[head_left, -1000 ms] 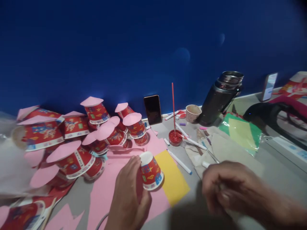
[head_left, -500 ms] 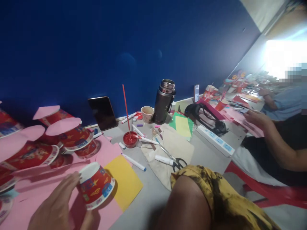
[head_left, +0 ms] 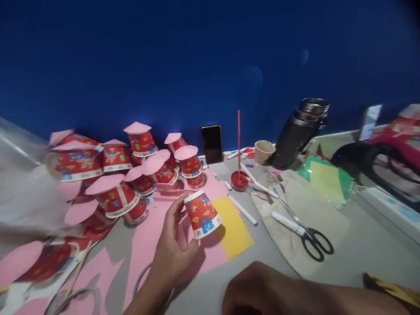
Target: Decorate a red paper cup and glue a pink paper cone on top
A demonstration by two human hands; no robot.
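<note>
A red patterned paper cup, its wide rim facing down and slightly tilted, is held between the thumb and fingers of my left hand. Beneath it lie pink paper and a yellow sheet. My right hand is at the bottom edge, to the right of the left one; it is dark and bent over, so its fingers are hidden. Several red cups with pink paper cone tops stand or lean together at the left.
A phone leans on the blue wall. Right of it are a dish of red paste with a red stick, a paper cup, a dark flask, markers, scissors on cloth and a power strip.
The view has turned left, showing more pink-topped cups. My left hand still holds the red cup. My right hand and forearm have come in at the bottom, where a knee was in view.
</note>
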